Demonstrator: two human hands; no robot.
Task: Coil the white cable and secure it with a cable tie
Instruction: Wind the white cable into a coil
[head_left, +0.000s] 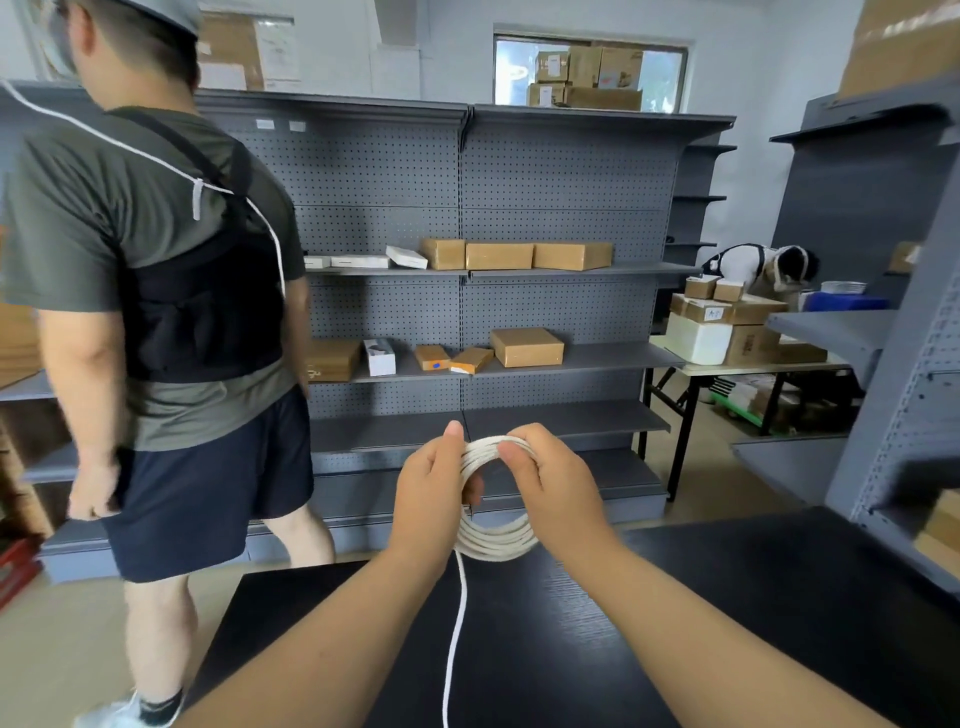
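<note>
In left hand and right hand, white cable

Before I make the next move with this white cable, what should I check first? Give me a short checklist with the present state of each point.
1. Left hand and right hand both grip the coil: ok.
2. Loops lie together, none slipping out: ok.
3. Whole cable wound in: not ok; a loose tail hangs down past the bottom edge of the picture.
4. Cable tie within reach: cannot tell; none shows on the black table.
5. Other person stands apart from the hands: ok.
</note>
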